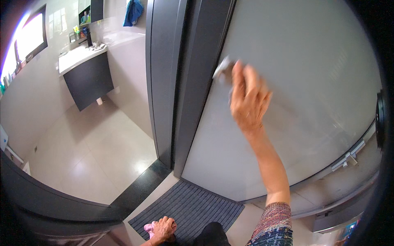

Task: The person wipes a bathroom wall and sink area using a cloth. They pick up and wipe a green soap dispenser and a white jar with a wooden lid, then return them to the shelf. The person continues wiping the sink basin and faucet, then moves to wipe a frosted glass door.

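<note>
My right hand point(251, 98) is raised against a frosted glass door panel point(312, 82), near the panel's left edge by the dark frame. Its fingers are closed on a pale grey-white cloth point(224, 69), which is blurred and partly hidden behind them. Low in the view, my left hand point(164, 228) hangs with curled fingers above the ribbed mat. A bunched pink cloth point(149, 228) sticks out of its left side; most of it is covered by the hand.
A dark door frame point(166, 82) stands left of the panel, above a black threshold point(139, 184). Beneath me lies a dark ribbed doormat point(188, 209). Through the doorway are a washbasin cabinet point(88, 80), a blue towel point(132, 13) and a tiled floor point(90, 160).
</note>
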Tool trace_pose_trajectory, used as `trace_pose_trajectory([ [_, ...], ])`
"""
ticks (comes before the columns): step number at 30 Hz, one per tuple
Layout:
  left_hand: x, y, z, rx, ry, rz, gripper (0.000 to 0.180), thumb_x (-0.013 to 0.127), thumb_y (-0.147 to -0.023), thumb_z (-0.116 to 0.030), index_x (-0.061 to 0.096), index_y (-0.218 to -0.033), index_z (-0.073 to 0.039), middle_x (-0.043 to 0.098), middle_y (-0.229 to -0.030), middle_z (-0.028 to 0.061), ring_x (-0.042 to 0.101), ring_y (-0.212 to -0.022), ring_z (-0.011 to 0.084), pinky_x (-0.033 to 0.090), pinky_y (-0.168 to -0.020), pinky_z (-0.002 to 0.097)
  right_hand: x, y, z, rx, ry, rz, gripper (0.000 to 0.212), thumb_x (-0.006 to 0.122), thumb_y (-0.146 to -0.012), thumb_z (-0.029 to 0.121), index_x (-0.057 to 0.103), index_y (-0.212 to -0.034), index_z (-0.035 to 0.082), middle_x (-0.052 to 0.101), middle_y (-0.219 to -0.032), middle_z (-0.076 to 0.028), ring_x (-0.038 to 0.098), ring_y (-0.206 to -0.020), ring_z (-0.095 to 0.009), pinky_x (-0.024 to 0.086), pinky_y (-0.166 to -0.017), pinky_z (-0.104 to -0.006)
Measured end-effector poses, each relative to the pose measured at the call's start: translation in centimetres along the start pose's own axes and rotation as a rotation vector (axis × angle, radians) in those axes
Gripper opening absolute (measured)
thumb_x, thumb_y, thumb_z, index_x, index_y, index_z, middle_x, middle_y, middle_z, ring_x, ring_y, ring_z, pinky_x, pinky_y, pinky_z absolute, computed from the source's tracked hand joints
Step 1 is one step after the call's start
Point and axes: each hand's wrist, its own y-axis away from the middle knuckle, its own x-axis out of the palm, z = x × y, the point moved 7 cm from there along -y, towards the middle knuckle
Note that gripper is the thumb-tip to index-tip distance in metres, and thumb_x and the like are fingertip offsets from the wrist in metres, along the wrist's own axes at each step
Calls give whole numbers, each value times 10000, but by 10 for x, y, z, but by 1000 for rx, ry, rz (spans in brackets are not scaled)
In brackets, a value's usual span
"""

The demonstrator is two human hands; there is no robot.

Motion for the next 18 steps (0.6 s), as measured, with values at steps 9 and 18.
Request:
trace_pose_trajectory([
  [9,29,-25,38,9,23,-259,264,705,-690,-276,631,-915,-158,593,-884,64,601,-841,288,413,-715,471,16,23,51,-230,10,92,647,666,-793,146,429,-1389,232,426,-1339,8,457,-1046,-173,418,-691,-285],
  [18,24,-81,53,112,117,-403,222,706,-695,-213,623,-879,-120,601,-880,74,611,-829,280,456,-683,415,-5,163,152,-605,-231,400,426,443,-940,237,412,-1364,206,361,-1304,18,358,-1084,-138,383,-821,-245],
])
